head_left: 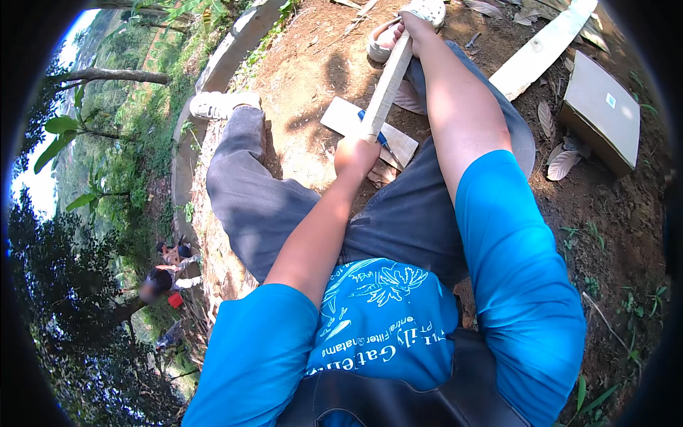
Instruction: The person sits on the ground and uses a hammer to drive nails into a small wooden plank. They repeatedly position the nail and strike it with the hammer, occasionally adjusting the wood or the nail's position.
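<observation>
Left hand and right hand clasp a wooden strip slanting lengthwise forward-right.

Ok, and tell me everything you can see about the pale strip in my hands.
The strip looks like plain, pale wood: long, narrow and straight. Your left hand grips its near part and your right hand its far part, so it slants forward and to the right, passing over a small flat board on the ground. Its ends are hidden.

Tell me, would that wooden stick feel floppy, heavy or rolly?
The wooden stick is probably stiff, as it's straight between the left hand and the right hand. It looks thin, so perhaps light. Its flat face suggests it might not roll easily.
</observation>
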The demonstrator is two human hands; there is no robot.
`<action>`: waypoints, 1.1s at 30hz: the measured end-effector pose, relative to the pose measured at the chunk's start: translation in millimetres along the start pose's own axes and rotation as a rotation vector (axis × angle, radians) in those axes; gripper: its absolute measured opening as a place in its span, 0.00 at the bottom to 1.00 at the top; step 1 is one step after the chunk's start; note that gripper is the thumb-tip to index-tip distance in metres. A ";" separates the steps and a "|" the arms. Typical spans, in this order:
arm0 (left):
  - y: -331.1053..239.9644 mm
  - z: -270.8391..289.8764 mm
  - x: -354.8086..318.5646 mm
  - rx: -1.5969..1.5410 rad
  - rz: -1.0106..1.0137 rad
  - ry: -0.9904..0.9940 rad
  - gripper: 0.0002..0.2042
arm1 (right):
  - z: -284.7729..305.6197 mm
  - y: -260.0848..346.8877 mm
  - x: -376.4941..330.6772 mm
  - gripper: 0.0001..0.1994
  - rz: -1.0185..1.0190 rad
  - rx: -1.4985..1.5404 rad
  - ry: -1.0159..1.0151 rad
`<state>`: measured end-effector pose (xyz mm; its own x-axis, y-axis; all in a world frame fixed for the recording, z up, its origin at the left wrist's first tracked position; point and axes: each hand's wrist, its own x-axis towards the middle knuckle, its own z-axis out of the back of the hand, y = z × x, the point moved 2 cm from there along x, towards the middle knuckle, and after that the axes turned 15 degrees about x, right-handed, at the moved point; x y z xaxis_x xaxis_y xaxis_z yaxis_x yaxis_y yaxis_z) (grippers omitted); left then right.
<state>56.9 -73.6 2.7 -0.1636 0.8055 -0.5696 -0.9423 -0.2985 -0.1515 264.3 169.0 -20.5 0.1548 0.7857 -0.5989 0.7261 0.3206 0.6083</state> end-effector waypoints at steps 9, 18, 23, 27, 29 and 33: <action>14.9 -14.1 20.2 -0.281 -0.296 0.130 0.22 | 29.9 4.1 35.9 0.16 -0.274 0.102 0.260; 10.6 2.4 6.8 -0.212 -0.298 0.056 0.23 | 22.2 5.1 25.6 0.14 -0.238 0.195 0.133; 0.6 18.0 -3.6 -0.103 -0.130 0.091 0.26 | 7.0 17.1 -5.2 0.16 0.006 0.016 0.010; 5.8 13.9 -2.7 -0.102 -0.098 0.082 0.25 | 1.0 18.5 -16.0 0.19 0.064 -0.058 -0.024; 4.1 16.6 -3.1 -0.099 -0.125 0.097 0.22 | 6.5 21.9 -11.3 0.17 0.066 -0.081 -0.047; 2.4 16.1 -3.5 -0.096 -0.159 0.127 0.21 | 16.5 25.2 -1.4 0.14 0.067 -0.080 -0.064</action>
<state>50.5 -68.9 17.4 0.0286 0.7769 -0.6289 -0.9201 -0.2254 -0.3203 293.5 167.2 -13.0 0.2453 0.7726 -0.5857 0.6570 0.3118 0.6864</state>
